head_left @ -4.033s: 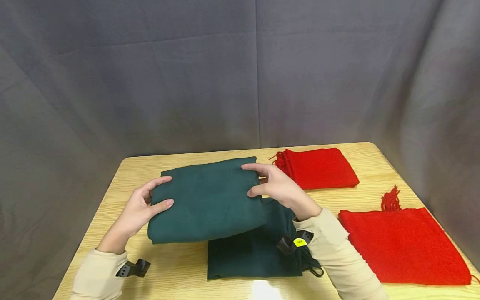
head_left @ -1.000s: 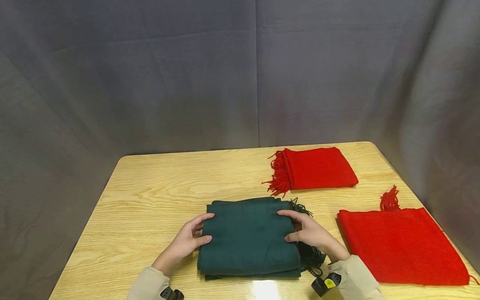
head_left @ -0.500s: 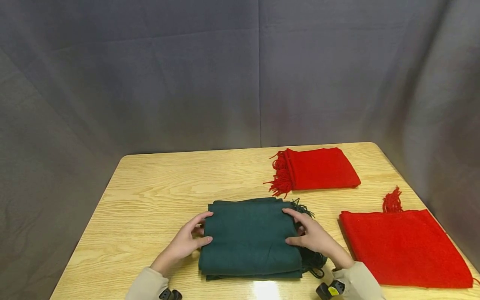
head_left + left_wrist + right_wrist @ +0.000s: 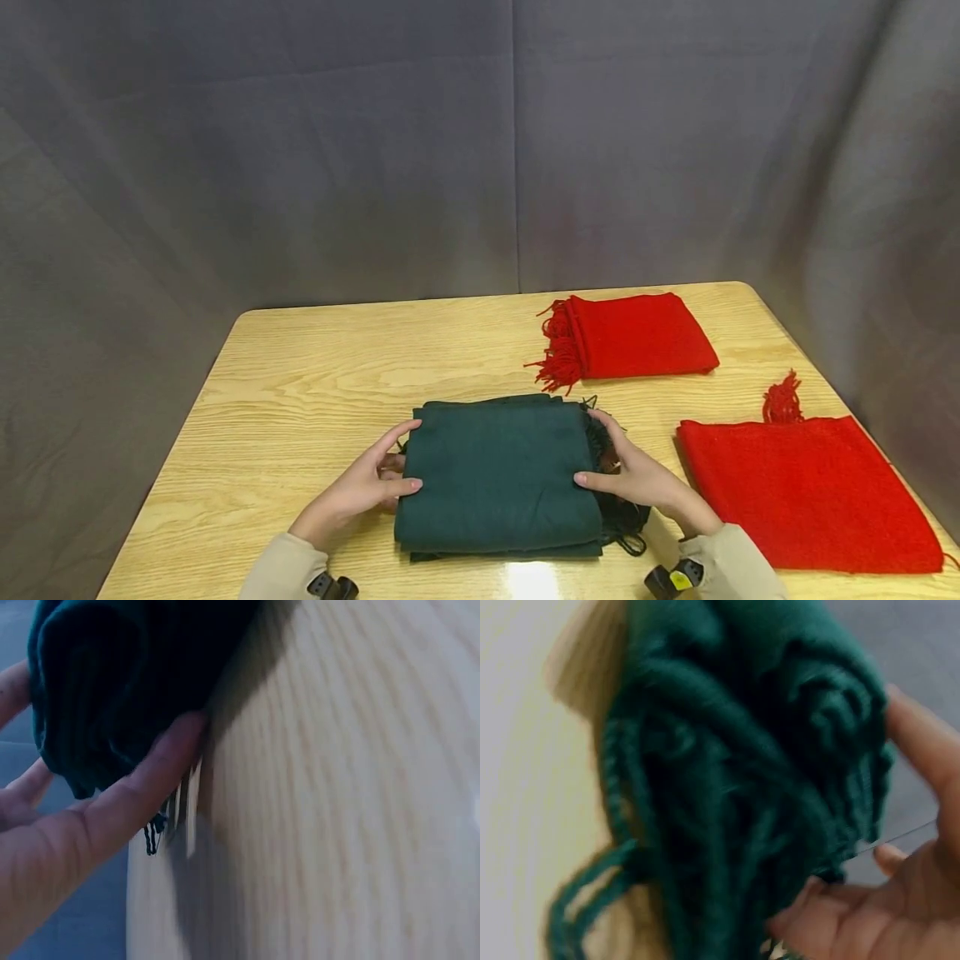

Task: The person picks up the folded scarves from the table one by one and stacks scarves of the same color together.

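Observation:
A folded dark green scarf [image 4: 495, 475] lies in thick layers on the wooden table, its fringe [image 4: 626, 521] spilling out at the right end. My left hand [image 4: 360, 483] grips its left end, the thumb on the top layer and the other fingers around the side. In the left wrist view, one finger reaches the underside of the scarf [image 4: 90, 690], close to the tabletop. At the right end, my right hand [image 4: 648, 479] is spread loosely, thumb touching the cloth. The right wrist view shows other fingertips [image 4: 802, 919] against the hanging fringe strands.
Two folded red fringed scarves share the table [image 4: 300, 375]: a smaller one [image 4: 641, 333] at the back right, a larger one [image 4: 810, 492] at the right edge beside my right forearm. A grey curtain [image 4: 375, 167] stands behind the table.
Four seconds ago both hands held a green folded piece above another; it now lies on top. Since half a second ago, the right index finger has slid off the top toward the fringe.

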Tool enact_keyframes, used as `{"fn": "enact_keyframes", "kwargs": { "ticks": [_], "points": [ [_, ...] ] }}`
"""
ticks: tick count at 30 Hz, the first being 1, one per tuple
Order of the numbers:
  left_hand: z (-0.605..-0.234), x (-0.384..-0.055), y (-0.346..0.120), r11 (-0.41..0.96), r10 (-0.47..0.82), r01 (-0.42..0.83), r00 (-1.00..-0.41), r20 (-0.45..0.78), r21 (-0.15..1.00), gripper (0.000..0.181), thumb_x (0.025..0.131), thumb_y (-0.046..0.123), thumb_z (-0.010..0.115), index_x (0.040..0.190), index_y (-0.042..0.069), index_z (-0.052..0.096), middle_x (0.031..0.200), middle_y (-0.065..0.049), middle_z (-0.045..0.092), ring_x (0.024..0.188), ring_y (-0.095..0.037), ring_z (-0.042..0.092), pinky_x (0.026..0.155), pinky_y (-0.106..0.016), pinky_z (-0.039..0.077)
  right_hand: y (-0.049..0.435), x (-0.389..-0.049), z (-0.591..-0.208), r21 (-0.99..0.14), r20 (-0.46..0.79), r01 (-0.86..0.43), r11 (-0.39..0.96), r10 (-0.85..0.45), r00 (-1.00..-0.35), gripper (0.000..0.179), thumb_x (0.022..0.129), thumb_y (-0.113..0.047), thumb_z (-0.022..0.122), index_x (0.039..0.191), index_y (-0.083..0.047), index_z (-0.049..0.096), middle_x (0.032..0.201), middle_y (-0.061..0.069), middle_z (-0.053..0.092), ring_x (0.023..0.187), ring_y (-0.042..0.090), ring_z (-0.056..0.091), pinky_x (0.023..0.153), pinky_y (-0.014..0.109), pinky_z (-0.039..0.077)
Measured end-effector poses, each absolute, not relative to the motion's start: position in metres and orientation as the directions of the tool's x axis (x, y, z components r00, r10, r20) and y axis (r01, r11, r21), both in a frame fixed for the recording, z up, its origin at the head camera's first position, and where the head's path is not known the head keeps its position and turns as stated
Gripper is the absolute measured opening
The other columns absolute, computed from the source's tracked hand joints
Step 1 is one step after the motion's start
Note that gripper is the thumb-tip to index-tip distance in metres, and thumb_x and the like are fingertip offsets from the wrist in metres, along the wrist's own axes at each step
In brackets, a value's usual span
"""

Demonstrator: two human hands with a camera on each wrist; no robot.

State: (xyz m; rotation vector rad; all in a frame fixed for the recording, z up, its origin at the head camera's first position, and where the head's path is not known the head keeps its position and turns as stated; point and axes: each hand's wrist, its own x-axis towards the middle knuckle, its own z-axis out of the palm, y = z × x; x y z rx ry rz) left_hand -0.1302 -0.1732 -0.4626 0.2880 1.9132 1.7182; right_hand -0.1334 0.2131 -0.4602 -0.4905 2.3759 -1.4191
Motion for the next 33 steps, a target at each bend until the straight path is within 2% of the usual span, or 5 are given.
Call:
{"fn": "enact_keyframes", "kwargs": {
  "ticks": [7, 14, 18, 22, 33],
  "points": [
    [-0.462, -0.139, -0.177, 0.076, 0.581, -0.291, -0.765, -0.279, 0.954, 0.077, 0.087, 0.01, 0.062, 0.146, 0.023, 0.014, 0.114, -0.022, 0.047, 0.092, -0.03, 0.06, 0.069, -0.045, 0.051, 0.218, -0.138, -0.468, -0.969, -0.069, -0.103, 0.225, -0.646, -0.761, 0.093, 0.082, -0.008, 0.067, 0.143, -0.014, -0.002, 0.137, 0.025, 0.015, 0.118, 0.044, 0.033, 0.091, 0.049, 0.035],
    [-0.458, -0.142, -0.175, 0.093, 0.603, -0.292, -0.744, -0.287, 0.952, 0.077, 0.085, 0.009, 0.063, 0.146, 0.021, 0.018, 0.117, -0.021, 0.04, 0.088, -0.025, 0.058, 0.068, -0.038, 0.051, 0.217, -0.145, -0.468, -0.979, -0.086, -0.08, 0.186, -0.738, -0.669, 0.081, 0.086, -0.01, 0.062, 0.145, -0.017, 0.007, 0.138, 0.024, 0.018, 0.12, 0.044, 0.033, 0.092, 0.034, 0.04],
    [-0.458, -0.147, -0.168, 0.207, 0.617, -0.182, -0.738, -0.273, 0.961, 0.076, 0.083, 0.014, 0.066, 0.144, 0.024, 0.023, 0.134, -0.019, 0.026, 0.107, -0.03, 0.043, 0.082, -0.04, 0.041, 0.216, -0.151, -0.471, -0.994, -0.092, 0.009, 0.111, -0.766, -0.637, 0.076, 0.088, -0.005, 0.057, 0.145, -0.013, 0.007, 0.139, 0.024, 0.018, 0.123, 0.042, 0.031, 0.093, 0.032, 0.039],
    [-0.46, -0.151, -0.161, 0.215, 0.635, -0.114, -0.739, -0.227, 0.97, 0.075, 0.082, 0.014, 0.068, 0.143, 0.022, 0.025, 0.149, -0.012, 0.007, 0.133, -0.032, 0.009, 0.102, -0.053, 0.016, 0.213, -0.156, -0.473, -0.994, -0.104, 0.034, 0.107, -0.765, -0.636, 0.073, 0.089, -0.007, 0.057, 0.145, -0.012, 0.011, 0.138, 0.023, 0.022, 0.122, 0.037, 0.035, 0.093, 0.032, 0.04],
    [-0.464, -0.148, -0.152, 0.138, 0.602, -0.163, -0.769, -0.213, 0.977, 0.078, 0.078, 0.007, 0.071, 0.142, 0.019, 0.027, 0.137, -0.012, 0.036, 0.118, -0.024, 0.042, 0.094, -0.037, 0.036, 0.199, -0.154, -0.474, -0.994, -0.103, 0.088, 0.057, -0.681, -0.725, 0.068, 0.083, -0.002, 0.064, 0.14, -0.006, 0.027, 0.129, 0.018, 0.041, 0.109, 0.022, 0.051, 0.087, 0.034, 0.045]
  ]
}}
